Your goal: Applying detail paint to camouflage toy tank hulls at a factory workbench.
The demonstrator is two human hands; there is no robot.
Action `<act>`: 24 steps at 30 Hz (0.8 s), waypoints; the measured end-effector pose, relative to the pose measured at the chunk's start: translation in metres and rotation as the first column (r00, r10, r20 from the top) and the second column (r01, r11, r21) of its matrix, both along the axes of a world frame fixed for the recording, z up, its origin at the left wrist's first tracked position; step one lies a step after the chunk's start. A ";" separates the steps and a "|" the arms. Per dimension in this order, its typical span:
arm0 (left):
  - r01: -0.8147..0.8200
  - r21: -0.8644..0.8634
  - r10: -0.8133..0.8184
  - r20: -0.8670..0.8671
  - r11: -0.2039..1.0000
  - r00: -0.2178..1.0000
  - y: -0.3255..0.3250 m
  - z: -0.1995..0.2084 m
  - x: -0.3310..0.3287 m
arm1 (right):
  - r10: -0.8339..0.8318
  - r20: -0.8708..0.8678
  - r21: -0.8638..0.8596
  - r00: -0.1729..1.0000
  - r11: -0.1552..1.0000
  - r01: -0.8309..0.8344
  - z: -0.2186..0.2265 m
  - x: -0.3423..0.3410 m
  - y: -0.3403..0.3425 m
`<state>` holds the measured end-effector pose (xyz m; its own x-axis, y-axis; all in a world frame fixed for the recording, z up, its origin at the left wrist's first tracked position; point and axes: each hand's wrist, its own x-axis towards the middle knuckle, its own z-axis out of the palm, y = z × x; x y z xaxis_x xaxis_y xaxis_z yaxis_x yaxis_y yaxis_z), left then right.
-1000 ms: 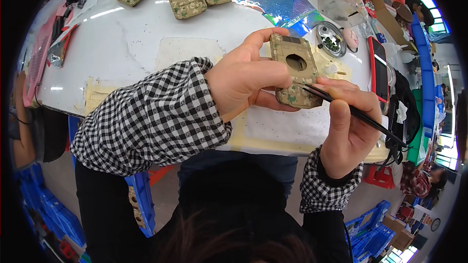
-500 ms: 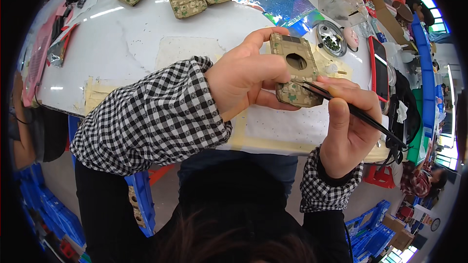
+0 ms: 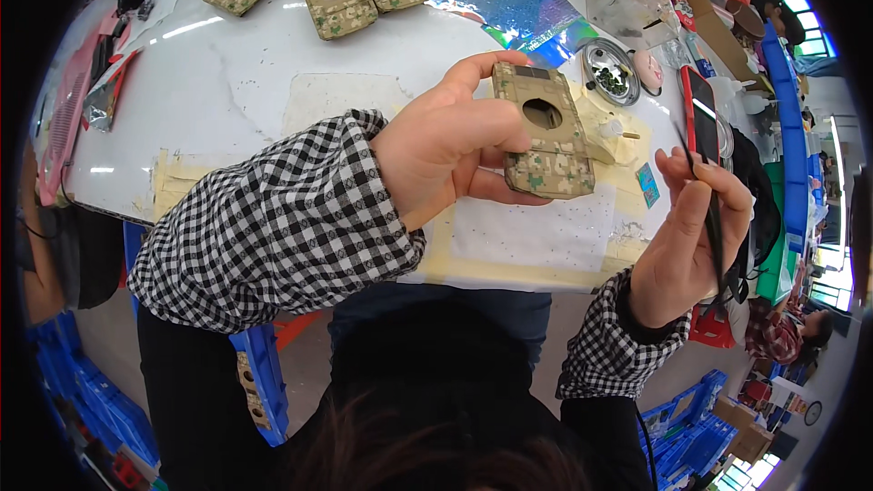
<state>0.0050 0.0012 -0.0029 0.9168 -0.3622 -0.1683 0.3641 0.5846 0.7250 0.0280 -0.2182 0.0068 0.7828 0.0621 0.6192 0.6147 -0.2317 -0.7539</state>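
A camouflage-painted model tank hull, with a round hole in its top, is held up over the table. My left hand grips it by its left side, thumb on top and fingers beneath. To the right, away from the hull, my right hand is closed round black tweezers, which stand nearly upright, tips upward. Whether the tips hold anything is too small to tell. Beyond the hull is a round clear dish of small dark green pieces. A small white bottle-like thing lies nearer.
Several similar camouflage hulls sit at the far side, beside shiny blue sheets. White paper with small dots is taped at the near edge. A red-cased phone, a small blue packet and plastic bags lie right.
My right hand has drawn the tweezers away from the hull to the right and turned them upright, uncovering the blue packet. My left hand still holds the hull, barely shifted.
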 end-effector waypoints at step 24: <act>-0.013 0.021 0.015 -0.104 1.000 0.995 -0.001 0.002 0.002 | -0.185 0.282 -0.348 0.941 0.894 0.281 0.012 0.010 0.003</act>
<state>0.0071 0.0006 -0.0007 0.8990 -0.3450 -0.2697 0.4297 0.5761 0.6953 0.0383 -0.2148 0.0184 0.6378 0.1627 0.7528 0.6554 -0.6281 -0.4195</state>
